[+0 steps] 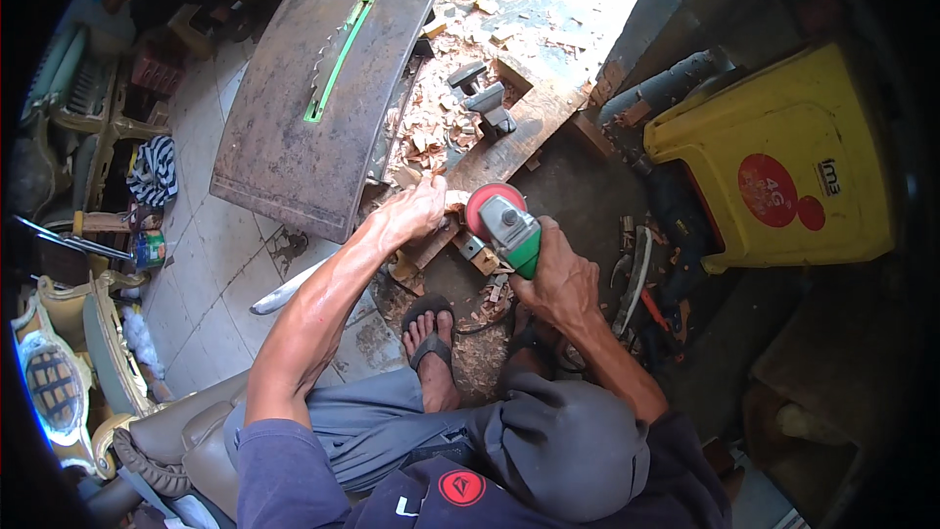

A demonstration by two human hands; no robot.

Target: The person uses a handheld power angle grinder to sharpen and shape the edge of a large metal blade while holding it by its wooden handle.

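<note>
A green and grey angle grinder (pixel 511 230) with a red disc (pixel 493 198) is gripped in my right hand (pixel 563 279), its fingers wrapped round the green body. My left hand (pixel 416 208) is closed on a small piece of wood (pixel 456 199), mostly hidden by the fingers. The disc is right beside that piece; I cannot tell whether they touch. Just beyond both hands is the corner of a wooden workbench (pixel 534 137), with a metal vise (pixel 490 108) on it. Wood chips (pixel 431 127) lie thick around the vise. Below the grinder, a wooden block (pixel 477 255) partly shows.
A saw table (pixel 259 127) with a toothed blade in a green slot stands at the left. To the right, a yellow plastic stool (pixel 783 157) lies tipped. Carved chair frames (pixel 98 353) and a striped cloth (pixel 154 171) are far left. Shavings litter the floor by my feet.
</note>
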